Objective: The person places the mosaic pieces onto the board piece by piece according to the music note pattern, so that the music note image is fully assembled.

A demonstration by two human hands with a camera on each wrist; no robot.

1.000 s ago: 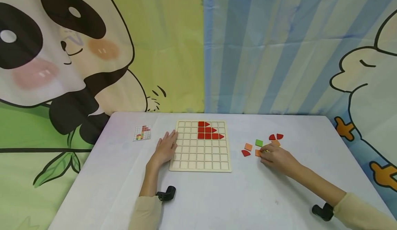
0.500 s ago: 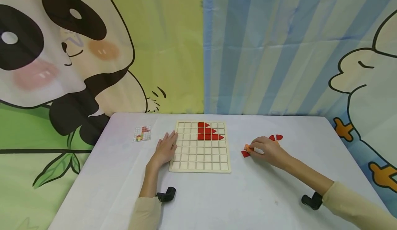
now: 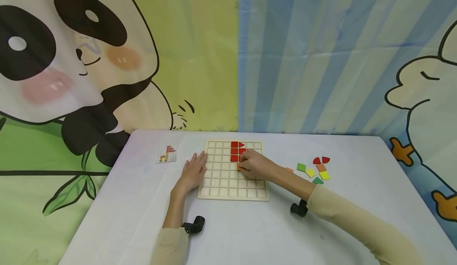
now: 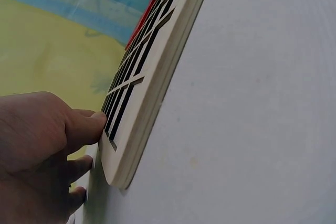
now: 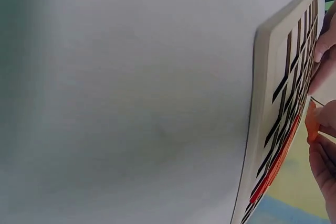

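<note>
Orange tile: one, above the board, just nearer the board's near edge than the red pieces; the wrist views show it clear of the surface. Which square it stands over, we cannot tell.
Right hand: thumb and finger pinching the orange tile. We judge a light pinch on opposite sides best, leaving the underside free.
Left hand: fingers straight and spread, grasping nothing, at the board's left edge; thumb tip touching it. Light pressure here should steady the board for us.
Board: one, gridded, toward the table's far edge; raised ribs between squares. We would line the tile up with the ribs, then lower it level; tilted, it may catch.
Red pieces: toward the board's far edge, partly hidden by the right hand. Our knuckles could nudge them; best kept high.
Picture card: one, near the table's far left corner, printed with a coloured grid; worth our glance before letting go.
Loose pieces: red, orange, yellow, green; between the board and the table's right edge.
</note>
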